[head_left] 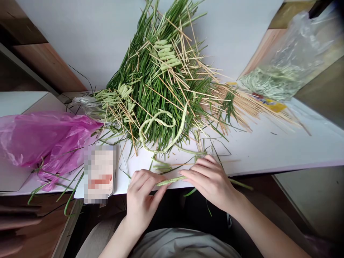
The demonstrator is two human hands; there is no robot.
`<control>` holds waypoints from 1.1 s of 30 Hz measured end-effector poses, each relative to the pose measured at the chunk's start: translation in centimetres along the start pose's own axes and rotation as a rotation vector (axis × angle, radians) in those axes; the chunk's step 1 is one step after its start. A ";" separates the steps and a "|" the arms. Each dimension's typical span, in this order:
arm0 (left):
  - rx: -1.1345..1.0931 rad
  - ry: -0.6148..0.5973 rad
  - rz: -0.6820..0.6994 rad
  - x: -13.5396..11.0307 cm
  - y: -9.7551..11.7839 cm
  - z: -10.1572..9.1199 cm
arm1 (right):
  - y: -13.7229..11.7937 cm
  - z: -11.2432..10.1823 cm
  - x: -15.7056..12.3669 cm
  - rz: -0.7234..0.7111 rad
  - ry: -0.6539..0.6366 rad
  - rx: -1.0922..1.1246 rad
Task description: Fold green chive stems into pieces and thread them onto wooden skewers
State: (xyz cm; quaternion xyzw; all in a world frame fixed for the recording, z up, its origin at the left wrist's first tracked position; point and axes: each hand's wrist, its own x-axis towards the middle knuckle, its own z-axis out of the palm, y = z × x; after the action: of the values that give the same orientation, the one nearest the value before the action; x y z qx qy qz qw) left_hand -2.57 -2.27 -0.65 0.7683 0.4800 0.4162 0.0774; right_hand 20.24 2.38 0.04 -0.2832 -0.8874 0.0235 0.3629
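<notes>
At the table's front edge, my left hand [145,191] and my right hand [211,181] pinch one pale green long bean [174,180] between them. Its left end sits in my left fingertips, and a green length comes out beyond my right hand. Just past my fingers lie a few short cut bean pieces [161,165]. Behind them a whole long bean [177,138] curls on a heap of green chives [156,86]. Bundles of bean pieces on skewers [168,53] rest on top of the heap, among loose wooden skewers [185,77].
More wooden skewers [242,107] fan out to the right, near a clear plastic bag [282,79] of pale green contents. On the left are a pink plastic bag [53,136], a white box [16,179] and a blurred-out phone-like object [99,172] at the table edge.
</notes>
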 end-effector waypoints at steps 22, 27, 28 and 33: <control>0.036 -0.179 0.030 2.6 1.5 -0.2 | -0.5 0.5 -0.1 0.037 -0.081 0.091; 0.029 -0.153 -0.043 2.0 1.0 -0.9 | -0.7 -0.2 -0.1 0.152 -0.152 0.179; 0.020 -0.151 -0.055 1.9 0.9 -1.0 | -0.7 -0.3 0.0 0.162 -0.163 0.190; 0.016 -0.164 -0.064 1.7 0.8 -0.8 | -0.7 -0.3 0.0 0.176 -0.170 0.215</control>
State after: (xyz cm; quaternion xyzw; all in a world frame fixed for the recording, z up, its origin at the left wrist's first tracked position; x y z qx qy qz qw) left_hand -2.26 -1.52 1.27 0.7847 0.4998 0.3452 0.1238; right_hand 20.06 1.74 0.47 -0.3164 -0.8791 0.1738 0.3111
